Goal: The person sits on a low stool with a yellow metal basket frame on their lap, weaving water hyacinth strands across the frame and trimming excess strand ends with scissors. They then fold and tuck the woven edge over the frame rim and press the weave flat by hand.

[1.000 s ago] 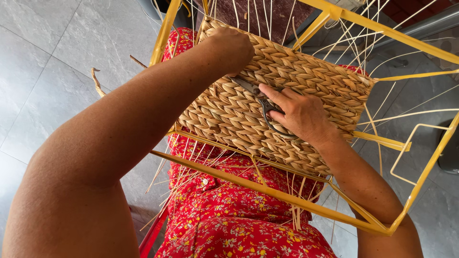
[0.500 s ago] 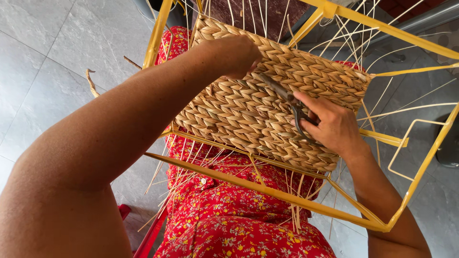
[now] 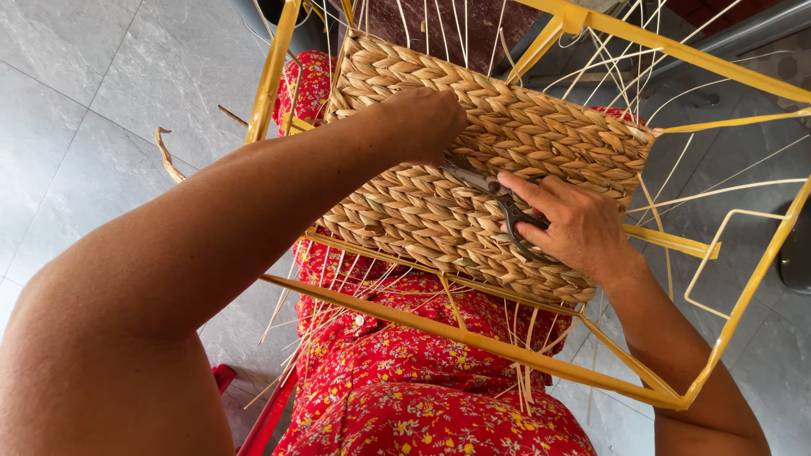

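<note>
A woven straw panel fills one side of a yellow metal wire frame that rests on my lap. My left hand presses on the upper middle of the weave, fingers curled against it. My right hand grips dark-handled scissors, whose metal blades point left toward my left hand and lie flat against the weave. Thin pale reed strands stick out above and below the panel.
My red floral dress lies under the frame. Grey floor tiles surround me. A loose curled reed piece lies on the floor at left. A red object's edge shows near my left knee.
My right hand with the scissors swung out to the right, then came back left toward my left hand. The view shifted slightly and my left hand stayed on the weave.
</note>
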The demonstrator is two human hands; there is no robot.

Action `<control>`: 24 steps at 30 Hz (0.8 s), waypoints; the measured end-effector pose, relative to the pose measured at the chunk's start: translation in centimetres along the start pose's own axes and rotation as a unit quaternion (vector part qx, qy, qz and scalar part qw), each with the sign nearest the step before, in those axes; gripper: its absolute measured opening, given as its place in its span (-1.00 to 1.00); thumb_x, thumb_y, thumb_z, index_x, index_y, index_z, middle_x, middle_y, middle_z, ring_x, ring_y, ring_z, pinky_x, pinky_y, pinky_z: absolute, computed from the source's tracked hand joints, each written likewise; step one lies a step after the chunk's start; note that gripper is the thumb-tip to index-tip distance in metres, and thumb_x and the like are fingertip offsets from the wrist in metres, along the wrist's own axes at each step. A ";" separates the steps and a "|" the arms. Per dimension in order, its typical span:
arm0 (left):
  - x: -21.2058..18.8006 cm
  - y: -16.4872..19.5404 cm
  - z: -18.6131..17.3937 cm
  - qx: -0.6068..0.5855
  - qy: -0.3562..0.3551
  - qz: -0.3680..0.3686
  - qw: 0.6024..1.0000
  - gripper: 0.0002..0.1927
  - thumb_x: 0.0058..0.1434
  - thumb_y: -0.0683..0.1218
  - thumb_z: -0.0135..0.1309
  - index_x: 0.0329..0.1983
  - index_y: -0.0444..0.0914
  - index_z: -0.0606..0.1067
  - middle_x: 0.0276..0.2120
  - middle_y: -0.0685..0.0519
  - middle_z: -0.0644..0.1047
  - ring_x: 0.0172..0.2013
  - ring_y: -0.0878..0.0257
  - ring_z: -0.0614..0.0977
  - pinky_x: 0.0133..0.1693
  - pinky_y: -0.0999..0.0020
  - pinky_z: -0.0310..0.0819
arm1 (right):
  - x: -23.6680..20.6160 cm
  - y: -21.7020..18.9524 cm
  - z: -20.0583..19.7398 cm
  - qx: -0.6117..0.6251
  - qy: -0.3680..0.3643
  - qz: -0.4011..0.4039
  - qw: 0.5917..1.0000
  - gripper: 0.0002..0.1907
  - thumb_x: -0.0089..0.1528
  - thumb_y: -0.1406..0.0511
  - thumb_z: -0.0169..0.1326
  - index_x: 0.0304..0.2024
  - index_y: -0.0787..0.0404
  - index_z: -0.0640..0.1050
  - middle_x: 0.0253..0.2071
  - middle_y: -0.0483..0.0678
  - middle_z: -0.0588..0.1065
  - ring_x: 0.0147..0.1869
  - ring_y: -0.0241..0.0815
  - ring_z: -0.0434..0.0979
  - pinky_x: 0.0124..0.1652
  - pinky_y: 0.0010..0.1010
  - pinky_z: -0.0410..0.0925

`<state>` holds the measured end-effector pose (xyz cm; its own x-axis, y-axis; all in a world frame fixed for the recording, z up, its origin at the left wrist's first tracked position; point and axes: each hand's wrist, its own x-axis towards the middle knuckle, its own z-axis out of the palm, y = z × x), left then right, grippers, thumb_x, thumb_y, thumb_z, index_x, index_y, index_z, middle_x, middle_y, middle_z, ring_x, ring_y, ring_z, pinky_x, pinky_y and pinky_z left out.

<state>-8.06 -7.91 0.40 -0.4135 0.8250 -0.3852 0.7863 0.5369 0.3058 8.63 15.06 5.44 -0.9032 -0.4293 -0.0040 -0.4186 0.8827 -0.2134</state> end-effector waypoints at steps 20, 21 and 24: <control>-2.7 -1.4 -1.8 0.022 -0.053 -0.112 0.992 -0.66 0.20 -0.14 0.23 0.04 -0.30 0.56 -0.02 -0.17 0.59 -0.05 0.00 0.67 -0.04 0.12 0.58 | -0.1 -0.8 1.4 -0.002 0.032 -0.028 0.999 -0.18 0.05 0.25 0.40 0.38 -0.09 0.43 -0.34 -0.15 0.55 -0.36 -0.22 0.59 -0.37 -0.36 0.46; -3.1 -1.4 -1.6 0.019 -0.108 -0.152 0.982 -0.64 0.26 -0.08 0.21 0.08 -0.31 0.55 0.02 -0.18 0.58 -0.04 0.01 0.68 -0.04 0.14 0.60 | -0.1 -0.8 1.4 0.000 0.020 -0.018 1.000 -0.18 0.05 0.26 0.40 0.37 -0.11 0.44 -0.38 -0.15 0.54 -0.38 -0.22 0.58 -0.38 -0.36 0.46; -4.0 -0.9 -0.7 0.017 -0.179 -0.191 0.965 -0.60 0.30 -0.03 0.20 0.15 -0.29 0.55 0.11 -0.15 0.56 0.05 0.04 0.64 0.01 0.19 0.57 | 0.3 -1.0 1.4 -0.007 0.004 -0.017 1.000 -0.17 0.03 0.26 0.41 0.36 -0.12 0.45 -0.43 -0.15 0.52 -0.40 -0.22 0.57 -0.38 -0.35 0.47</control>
<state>-7.43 -11.53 2.23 -0.4962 0.4515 -0.7416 0.6254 0.7783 0.0554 8.95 13.76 4.25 -0.8889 -0.4580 0.0105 -0.4506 0.8700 -0.2001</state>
